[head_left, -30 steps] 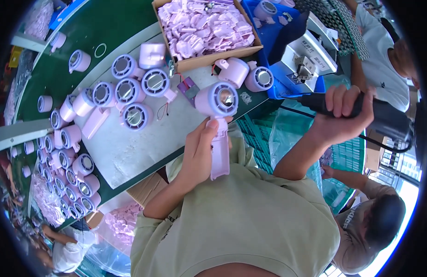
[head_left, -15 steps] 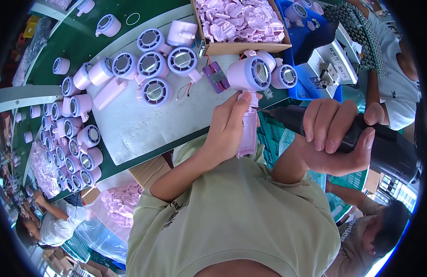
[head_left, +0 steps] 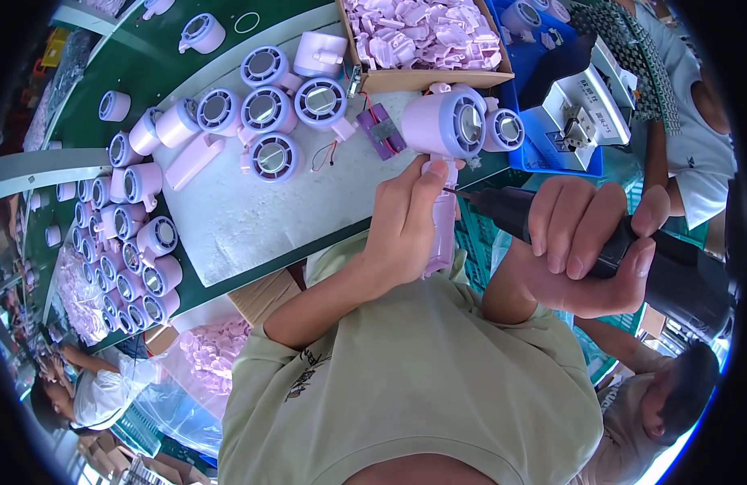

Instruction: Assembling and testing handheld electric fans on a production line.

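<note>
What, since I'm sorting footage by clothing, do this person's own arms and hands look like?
The left hand and right hand are ungloved; no ring or watch shows. The forearms are uncovered below short sleeves of a pale green shirt, with a dark marking near the left sleeve.

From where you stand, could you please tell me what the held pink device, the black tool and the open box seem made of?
Held pink device: probably moulded plastic, satin, given its smooth, evenly coloured shell. Black tool: likely hard plastic, from its casing's soft sheen, possibly coated metal. Open box: matte cardboard, judging by its tan, papery wall.
</note>
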The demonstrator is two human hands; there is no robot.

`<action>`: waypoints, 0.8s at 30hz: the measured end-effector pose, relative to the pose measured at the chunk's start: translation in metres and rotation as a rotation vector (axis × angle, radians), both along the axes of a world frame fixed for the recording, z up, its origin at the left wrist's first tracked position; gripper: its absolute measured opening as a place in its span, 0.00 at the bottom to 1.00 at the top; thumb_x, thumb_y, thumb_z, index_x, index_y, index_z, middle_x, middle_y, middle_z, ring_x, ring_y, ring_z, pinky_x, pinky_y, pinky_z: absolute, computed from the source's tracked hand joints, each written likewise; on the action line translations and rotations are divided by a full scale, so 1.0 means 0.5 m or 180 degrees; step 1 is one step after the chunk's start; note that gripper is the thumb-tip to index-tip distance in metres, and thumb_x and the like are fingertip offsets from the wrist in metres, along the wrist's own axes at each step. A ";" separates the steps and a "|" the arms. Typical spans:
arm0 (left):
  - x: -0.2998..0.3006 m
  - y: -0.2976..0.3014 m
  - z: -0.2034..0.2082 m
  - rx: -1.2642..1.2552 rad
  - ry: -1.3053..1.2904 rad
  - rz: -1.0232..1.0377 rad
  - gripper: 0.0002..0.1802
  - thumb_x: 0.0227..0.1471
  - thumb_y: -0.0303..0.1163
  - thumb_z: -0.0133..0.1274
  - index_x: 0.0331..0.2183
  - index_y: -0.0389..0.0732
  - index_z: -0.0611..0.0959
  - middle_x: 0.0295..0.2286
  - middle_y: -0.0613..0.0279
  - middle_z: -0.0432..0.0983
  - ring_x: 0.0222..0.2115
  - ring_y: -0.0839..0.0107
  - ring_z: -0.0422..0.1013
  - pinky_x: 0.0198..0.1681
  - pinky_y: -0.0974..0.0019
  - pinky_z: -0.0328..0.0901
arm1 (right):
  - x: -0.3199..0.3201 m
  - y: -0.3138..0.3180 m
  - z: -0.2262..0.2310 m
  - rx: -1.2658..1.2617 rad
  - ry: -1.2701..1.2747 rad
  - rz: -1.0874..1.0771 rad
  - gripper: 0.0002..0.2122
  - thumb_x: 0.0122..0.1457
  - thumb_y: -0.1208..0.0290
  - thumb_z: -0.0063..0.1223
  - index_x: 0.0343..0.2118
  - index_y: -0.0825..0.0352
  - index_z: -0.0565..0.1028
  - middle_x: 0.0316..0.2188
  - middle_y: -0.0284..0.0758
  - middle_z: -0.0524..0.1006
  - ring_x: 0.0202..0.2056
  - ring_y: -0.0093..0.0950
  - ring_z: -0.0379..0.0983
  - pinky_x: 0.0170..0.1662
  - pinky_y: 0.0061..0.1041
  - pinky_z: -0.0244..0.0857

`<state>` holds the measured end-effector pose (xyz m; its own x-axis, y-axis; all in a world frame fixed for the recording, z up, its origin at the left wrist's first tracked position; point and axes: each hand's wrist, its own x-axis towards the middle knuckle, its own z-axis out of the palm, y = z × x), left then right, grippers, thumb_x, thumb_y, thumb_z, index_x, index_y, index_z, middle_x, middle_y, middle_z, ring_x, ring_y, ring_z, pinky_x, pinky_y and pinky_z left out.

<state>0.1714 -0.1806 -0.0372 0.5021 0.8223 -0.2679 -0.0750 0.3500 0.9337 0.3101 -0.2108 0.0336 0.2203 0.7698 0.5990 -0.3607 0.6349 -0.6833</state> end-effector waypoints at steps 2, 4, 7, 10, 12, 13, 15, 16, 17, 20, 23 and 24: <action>-0.002 0.008 0.001 0.0092 0.0007 0.0037 0.29 0.64 0.50 0.33 0.45 0.34 0.77 0.24 0.61 0.74 0.24 0.77 0.69 0.29 0.72 0.62 | -0.015 0.011 0.011 0.0160 0.0145 -0.0197 0.12 0.62 0.61 0.43 0.43 0.61 0.63 0.15 0.28 0.66 0.13 0.19 0.58 0.18 0.18 0.56; -0.013 0.023 0.007 0.0361 0.0008 -0.0096 0.26 0.65 0.46 0.35 0.43 0.33 0.77 0.23 0.58 0.75 0.23 0.75 0.70 0.29 0.69 0.63 | -0.009 0.008 0.020 0.0292 0.0220 -0.0295 0.11 0.62 0.61 0.43 0.41 0.62 0.64 0.14 0.26 0.65 0.13 0.17 0.58 0.18 0.15 0.56; -0.046 0.081 0.039 0.0408 0.0096 -0.0225 0.24 0.65 0.44 0.37 0.42 0.32 0.77 0.23 0.57 0.76 0.24 0.75 0.71 0.29 0.68 0.64 | 0.054 -0.015 0.043 0.0610 0.0878 -0.0070 0.13 0.63 0.62 0.44 0.45 0.64 0.62 0.15 0.30 0.66 0.13 0.18 0.58 0.18 0.19 0.56; -0.091 0.181 0.096 0.0343 0.0276 -0.0386 0.25 0.64 0.46 0.40 0.41 0.32 0.77 0.25 0.59 0.78 0.24 0.76 0.72 0.31 0.70 0.66 | 0.103 -0.038 0.048 0.0306 0.0712 -0.0715 0.10 0.63 0.65 0.44 0.41 0.66 0.64 0.15 0.28 0.66 0.13 0.17 0.60 0.20 0.13 0.57; -0.121 0.306 0.094 0.0640 0.0635 -0.0439 0.26 0.62 0.47 0.42 0.39 0.31 0.78 0.24 0.57 0.79 0.24 0.76 0.73 0.29 0.70 0.67 | 0.126 -0.033 0.023 0.0002 0.0553 -0.0963 0.10 0.63 0.67 0.43 0.43 0.67 0.64 0.15 0.28 0.67 0.14 0.17 0.60 0.21 0.14 0.58; -0.119 0.372 0.104 0.0789 0.0916 -0.0379 0.26 0.61 0.48 0.44 0.38 0.30 0.79 0.23 0.57 0.79 0.23 0.75 0.74 0.29 0.70 0.67 | 0.138 -0.035 0.015 -0.0399 0.0425 -0.1291 0.11 0.63 0.69 0.43 0.44 0.68 0.64 0.15 0.29 0.67 0.15 0.17 0.61 0.23 0.15 0.59; -0.115 0.507 0.109 0.0957 0.1328 -0.0276 0.27 0.59 0.49 0.45 0.37 0.30 0.80 0.23 0.55 0.80 0.24 0.72 0.75 0.29 0.69 0.69 | 0.158 -0.037 -0.006 -0.0704 -0.0005 -0.1798 0.12 0.63 0.70 0.44 0.46 0.69 0.64 0.19 0.31 0.69 0.19 0.19 0.65 0.28 0.17 0.62; -0.120 0.572 0.093 0.0967 0.1466 -0.0217 0.28 0.58 0.49 0.46 0.37 0.29 0.80 0.23 0.54 0.80 0.24 0.71 0.76 0.31 0.68 0.70 | 0.161 -0.031 -0.012 -0.1118 -0.0395 -0.2273 0.14 0.63 0.71 0.45 0.48 0.70 0.64 0.22 0.34 0.71 0.23 0.21 0.68 0.34 0.19 0.65; -0.113 0.640 0.057 0.1139 0.1696 -0.0018 0.28 0.58 0.50 0.45 0.37 0.30 0.80 0.24 0.53 0.80 0.25 0.67 0.77 0.33 0.65 0.70 | 0.155 -0.020 -0.014 -0.1014 -0.0417 -0.2296 0.14 0.63 0.71 0.45 0.48 0.70 0.64 0.22 0.34 0.71 0.23 0.21 0.68 0.34 0.19 0.65; -0.093 0.757 -0.066 0.1824 0.2684 0.0396 0.28 0.58 0.51 0.45 0.39 0.31 0.80 0.27 0.50 0.80 0.30 0.60 0.77 0.39 0.60 0.70 | 0.133 0.025 -0.019 -0.1025 -0.1025 -0.3754 0.19 0.60 0.74 0.51 0.52 0.72 0.62 0.36 0.40 0.72 0.38 0.27 0.70 0.47 0.27 0.64; -0.082 0.768 -0.124 0.2675 0.3713 0.0760 0.28 0.59 0.51 0.45 0.40 0.32 0.80 0.31 0.47 0.80 0.36 0.54 0.76 0.45 0.55 0.68 | 0.135 0.014 -0.065 -0.0088 -0.2033 -0.5161 0.21 0.57 0.77 0.54 0.52 0.72 0.62 0.47 0.43 0.66 0.49 0.33 0.65 0.55 0.34 0.58; -0.082 0.751 -0.141 0.3082 0.3961 0.0972 0.28 0.59 0.50 0.45 0.40 0.32 0.80 0.33 0.45 0.79 0.39 0.53 0.75 0.46 0.54 0.67 | 0.130 -0.008 -0.091 0.0066 -0.2729 -0.5265 0.21 0.57 0.77 0.55 0.52 0.72 0.62 0.48 0.44 0.64 0.49 0.35 0.64 0.54 0.35 0.58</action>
